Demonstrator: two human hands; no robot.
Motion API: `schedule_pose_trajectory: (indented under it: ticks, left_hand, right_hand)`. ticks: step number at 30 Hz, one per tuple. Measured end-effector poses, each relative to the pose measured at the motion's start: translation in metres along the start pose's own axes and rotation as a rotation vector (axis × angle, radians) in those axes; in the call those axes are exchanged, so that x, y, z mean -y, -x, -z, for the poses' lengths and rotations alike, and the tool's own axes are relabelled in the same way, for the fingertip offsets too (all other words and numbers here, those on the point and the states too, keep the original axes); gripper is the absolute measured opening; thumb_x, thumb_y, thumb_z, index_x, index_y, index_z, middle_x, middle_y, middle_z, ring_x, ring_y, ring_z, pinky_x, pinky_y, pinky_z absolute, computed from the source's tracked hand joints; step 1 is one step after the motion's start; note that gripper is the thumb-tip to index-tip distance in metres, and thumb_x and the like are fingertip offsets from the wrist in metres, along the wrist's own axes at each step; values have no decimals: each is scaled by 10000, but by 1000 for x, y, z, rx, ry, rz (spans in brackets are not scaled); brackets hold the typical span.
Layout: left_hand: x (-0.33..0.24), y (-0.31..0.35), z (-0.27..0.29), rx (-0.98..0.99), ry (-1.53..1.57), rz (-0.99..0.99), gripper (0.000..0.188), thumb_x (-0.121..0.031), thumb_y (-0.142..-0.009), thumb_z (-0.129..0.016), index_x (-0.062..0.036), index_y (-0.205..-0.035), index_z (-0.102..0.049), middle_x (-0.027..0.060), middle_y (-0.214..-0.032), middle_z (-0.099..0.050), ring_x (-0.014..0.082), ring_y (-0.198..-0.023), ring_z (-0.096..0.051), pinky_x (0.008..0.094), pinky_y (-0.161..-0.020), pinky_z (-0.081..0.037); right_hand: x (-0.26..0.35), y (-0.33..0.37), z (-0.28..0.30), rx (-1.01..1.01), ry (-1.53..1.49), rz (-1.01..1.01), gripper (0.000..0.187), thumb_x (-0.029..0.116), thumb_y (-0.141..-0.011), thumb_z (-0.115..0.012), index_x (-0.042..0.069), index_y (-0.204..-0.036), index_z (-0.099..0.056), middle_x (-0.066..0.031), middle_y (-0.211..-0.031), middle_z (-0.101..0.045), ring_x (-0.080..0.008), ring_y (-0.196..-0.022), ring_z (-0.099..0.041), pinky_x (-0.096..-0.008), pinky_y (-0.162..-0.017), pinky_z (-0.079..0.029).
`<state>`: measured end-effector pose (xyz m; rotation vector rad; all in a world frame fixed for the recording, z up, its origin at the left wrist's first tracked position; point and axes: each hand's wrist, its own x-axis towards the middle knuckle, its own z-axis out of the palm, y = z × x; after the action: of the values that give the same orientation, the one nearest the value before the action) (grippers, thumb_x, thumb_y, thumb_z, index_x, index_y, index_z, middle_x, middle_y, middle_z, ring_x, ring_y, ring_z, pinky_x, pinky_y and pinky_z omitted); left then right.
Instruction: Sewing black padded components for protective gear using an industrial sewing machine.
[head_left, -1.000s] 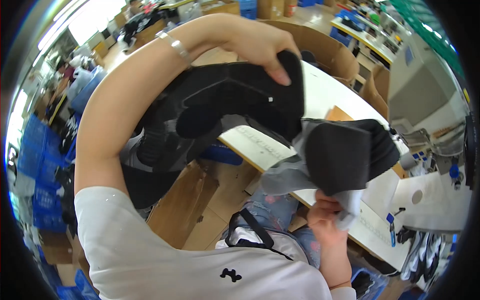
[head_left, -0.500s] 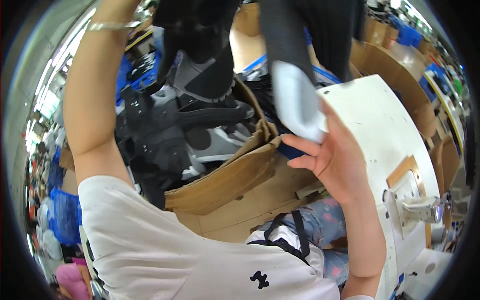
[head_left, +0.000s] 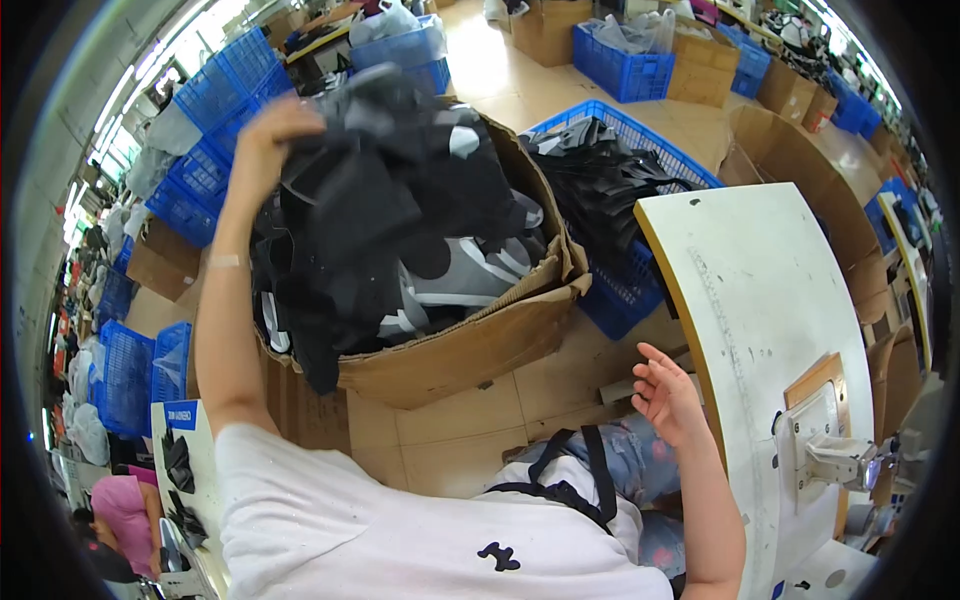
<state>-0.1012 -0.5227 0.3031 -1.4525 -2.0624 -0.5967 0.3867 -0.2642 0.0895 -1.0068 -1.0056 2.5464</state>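
My left hand (head_left: 270, 135) is at the upper left edge of a heap of black and grey cut fabric pieces (head_left: 375, 200). Its fingers are smeared by motion at the edge of the dark cloth, so their grip does not show. The uppermost cloth is blurred too. Beneath it, a large cardboard box (head_left: 470, 355) is filled past its rim, with grey, white-edged pieces (head_left: 465, 275) showing on the near side. My right hand (head_left: 665, 395) is empty, fingers apart and slightly curled, beside the white table's left edge.
At my right stands the white table (head_left: 750, 270) with a metal machine part (head_left: 840, 460) on it. A blue crate (head_left: 610, 300) of black pieces stands behind the box. More blue crates (head_left: 205, 160) are stacked at far left. A person in pink (head_left: 125, 515) is at lower left.
The raised dark pieces have come down onto the box. My left hand has come into view above it. My right hand has moved down, away from the grey-and-white piece. The view has shifted.
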Motion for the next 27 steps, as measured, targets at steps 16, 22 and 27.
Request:
schedule_pose_trajectory:
  ticks: [16,22,27]
  left_hand:
    - [102,-193,98,-719,-126,197,267,-192,-879,-553,-160,-1115,-674,104,-1036,-687,225,-963,-653,305,-844,-476]
    - [133,-52,39,-54,-15,69,479,38,-717,-426,-40,-1130,-656,145,-1212,-614,237,-1158,-554,301,-1030,-374]
    - [87,86,-49,856,-378,439,263,-32,-760,-602,-95,-991,-712,120,-1225,-600,283,-1224,-498,399,-1036,-377]
  right_hand:
    - [-17,33,33,-140,-118,64,309,158,-953,-498,120,-1259,-513,7,-889,-629,-89,-739,-592,-269,-642,-525]
    - [-33,30,51,-147,-206,56,312,178,-954,-505,135,-1263,-512,17,-889,-628,-91,-745,-597,-281,-645,-520]
    - [-40,36,61,-164,-225,13,313,191,-945,-516,157,-1256,-522,27,-861,-619,-100,-719,-573,-278,-638,-494]
